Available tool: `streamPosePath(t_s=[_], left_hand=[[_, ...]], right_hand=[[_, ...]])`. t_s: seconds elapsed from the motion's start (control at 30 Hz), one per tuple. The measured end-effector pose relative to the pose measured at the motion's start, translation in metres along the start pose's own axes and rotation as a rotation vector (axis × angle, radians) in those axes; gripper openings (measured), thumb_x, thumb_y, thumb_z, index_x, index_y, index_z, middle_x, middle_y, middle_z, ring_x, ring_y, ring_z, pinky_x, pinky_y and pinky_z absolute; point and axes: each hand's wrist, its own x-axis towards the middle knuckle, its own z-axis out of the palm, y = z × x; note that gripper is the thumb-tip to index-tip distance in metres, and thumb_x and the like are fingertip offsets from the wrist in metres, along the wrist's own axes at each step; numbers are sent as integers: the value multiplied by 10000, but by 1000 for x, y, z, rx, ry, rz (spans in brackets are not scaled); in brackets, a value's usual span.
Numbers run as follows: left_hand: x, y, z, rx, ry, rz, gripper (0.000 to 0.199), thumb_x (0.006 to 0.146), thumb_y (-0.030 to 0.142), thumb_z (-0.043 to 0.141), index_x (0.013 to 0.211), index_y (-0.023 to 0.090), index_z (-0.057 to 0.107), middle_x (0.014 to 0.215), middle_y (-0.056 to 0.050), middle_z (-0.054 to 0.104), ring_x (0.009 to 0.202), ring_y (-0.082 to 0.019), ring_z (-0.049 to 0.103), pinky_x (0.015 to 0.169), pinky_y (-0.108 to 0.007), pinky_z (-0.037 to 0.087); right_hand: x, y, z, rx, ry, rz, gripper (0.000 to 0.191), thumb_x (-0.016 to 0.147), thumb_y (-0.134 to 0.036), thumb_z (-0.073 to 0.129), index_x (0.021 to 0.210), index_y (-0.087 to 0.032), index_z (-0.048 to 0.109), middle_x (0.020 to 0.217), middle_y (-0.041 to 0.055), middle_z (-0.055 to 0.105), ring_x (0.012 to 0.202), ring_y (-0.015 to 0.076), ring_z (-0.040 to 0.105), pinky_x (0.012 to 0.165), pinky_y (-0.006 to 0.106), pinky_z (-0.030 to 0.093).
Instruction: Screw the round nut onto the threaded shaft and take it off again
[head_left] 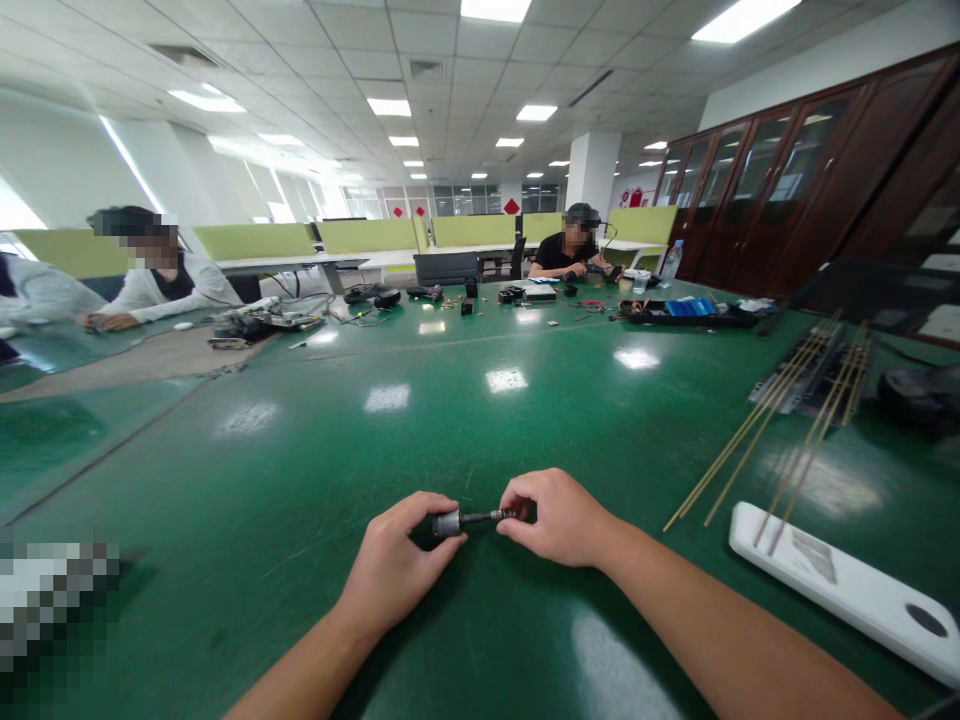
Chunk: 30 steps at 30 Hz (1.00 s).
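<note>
Low in the middle of the view, a small grey metal cylinder (448,524) with a thin dark shaft (476,518) lies level between my hands. My left hand (405,555) grips the cylinder between thumb and fingers. The fingertips of my right hand (551,518) pinch the shaft's far end, where a small coiled, spring-like piece (508,514) partly shows. My fingers cover some of both ends. Both hands are just over the green tabletop (360,440).
To the right are a long white plastic device (847,590) and several thin brass-coloured rods (757,420). A black tray (690,315) with blue items lies farther back. Two people sit across the table, among electronic parts (262,318). A pixelated object (52,600) is at left.
</note>
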Motion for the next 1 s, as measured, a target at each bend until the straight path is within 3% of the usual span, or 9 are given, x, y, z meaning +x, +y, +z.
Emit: streamPosePath(t_s=[0.53, 0.63, 0.73, 0.87, 1.0], left_hand=[[3, -1, -4, 21, -2, -22, 244, 823, 251, 724, 1047, 277, 630, 1025, 19, 671, 957, -175, 633, 877, -303, 490], [7, -5, -4, 48, 60, -48, 251, 822, 316, 732, 1049, 262, 638, 1045, -6, 660, 991, -202, 621, 904, -331, 481], [13, -12, -8, 36, 132, -169, 358, 831, 420, 718, 1133, 253, 627, 1059, -26, 665, 995, -227, 625, 914, -363, 482], [8, -18, -27, -142, 89, -349, 512, 874, 526, 631, 1291, 238, 564, 1128, -53, 679, 1038, -249, 647, 978, -395, 483], [-37, -21, -70, -216, -1, -366, 482, 893, 537, 586, 1276, 248, 553, 1245, -68, 653, 1155, -261, 622, 1034, -394, 483]], right_hand=[[-1, 3, -1, 2, 23, 4, 115, 798, -310, 717, 855, -210, 711, 750, -9, 693, 673, 127, 614, 649, 244, 424], [-1, 6, 0, 10, 20, 10, 122, 790, -319, 723, 850, -213, 711, 739, -14, 692, 657, 123, 614, 636, 239, 428], [0, 8, 2, 29, 10, 20, 132, 785, -325, 724, 847, -209, 714, 736, -9, 694, 648, 123, 619, 624, 235, 436], [-1, 10, 3, 77, -3, 35, 147, 784, -329, 717, 853, -200, 716, 734, 2, 696, 642, 127, 625, 602, 229, 441], [-2, 11, 4, 88, -5, 36, 151, 780, -325, 715, 857, -196, 722, 738, 11, 696, 644, 131, 624, 596, 228, 441]])
